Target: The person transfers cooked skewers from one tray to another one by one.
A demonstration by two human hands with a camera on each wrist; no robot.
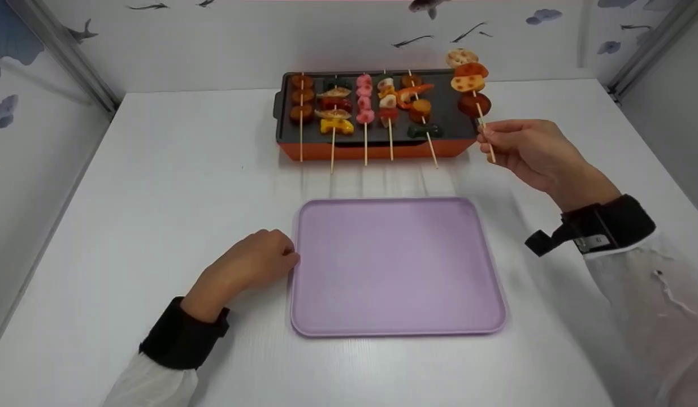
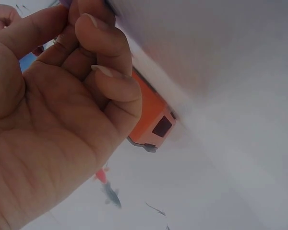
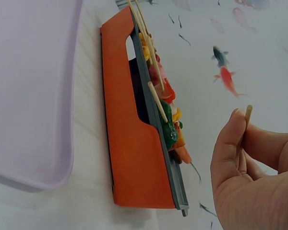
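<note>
My right hand (image 1: pixel 532 150) pinches the bare stick of a food skewer (image 1: pixel 470 82) between thumb and fingers. Its round and flat toy-like pieces rise over the right end of the grill (image 1: pixel 377 150). In the right wrist view, only the stick's end (image 3: pixel 249 112) pokes out of the grip. My left hand (image 1: pixel 252 263) has its fingers curled, with thumb and forefinger pinching the left rim of the lilac tray (image 1: pixel 397 271). A sliver of that tray shows at the fingertips in the left wrist view. Several other skewers (image 1: pixel 364 107) lie side by side across the grill plate.
The orange grill body stands at the back of the white table (image 1: pixel 185 169), against a wall (image 1: pixel 213 45) printed with fish. Skewer sticks stick out over the grill's front edge toward the tray. Side panels (image 1: pixel 32 141) flank the table.
</note>
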